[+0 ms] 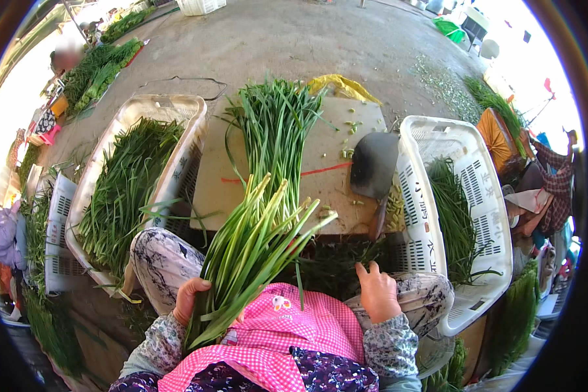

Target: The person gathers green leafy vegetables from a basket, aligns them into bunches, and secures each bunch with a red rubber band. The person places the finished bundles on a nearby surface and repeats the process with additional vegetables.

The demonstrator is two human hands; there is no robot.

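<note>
My left hand (192,300) grips a bunch of long green stalks with flat leaves (235,259), held tilted over the lap, pale cut ends pointing up and away. My right hand (378,292) is above the right knee, holding nothing, with fingers partly spread. On the wooden board (215,206) in front lies a larger bunch of the same greens (277,127), leaves pointing away. The held stalks overlap its near end. A cleaver with a wide dark blade (374,164) rests at the board's right side, its wooden handle towards me. Short cut stem pieces (395,208) lie around it.
A white plastic crate (73,201) full of greens stands at the left, another crate (500,245) with some greens at the right. Behind the board lies yellow cloth or sacking (345,85). Other people sit farther off at both sides, near more heaps of greens (517,313).
</note>
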